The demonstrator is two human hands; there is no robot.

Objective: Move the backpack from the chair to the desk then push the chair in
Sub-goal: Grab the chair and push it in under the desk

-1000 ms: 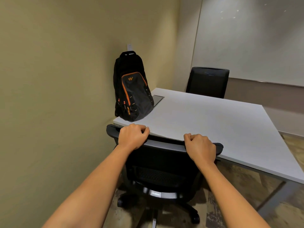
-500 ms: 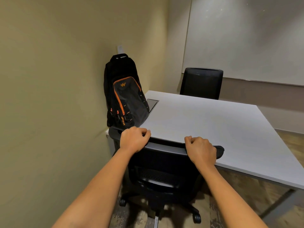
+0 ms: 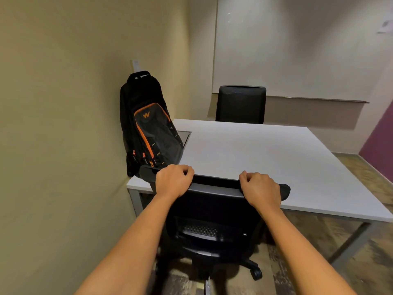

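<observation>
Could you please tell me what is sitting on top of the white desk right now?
A black backpack with orange trim stands upright on the white desk at its near left corner, by the wall. It partly covers a recessed panel behind it.

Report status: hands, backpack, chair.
Left hand and right hand shut on chair backrest. Backpack upright on desk. Nothing blocking the chair.
</observation>
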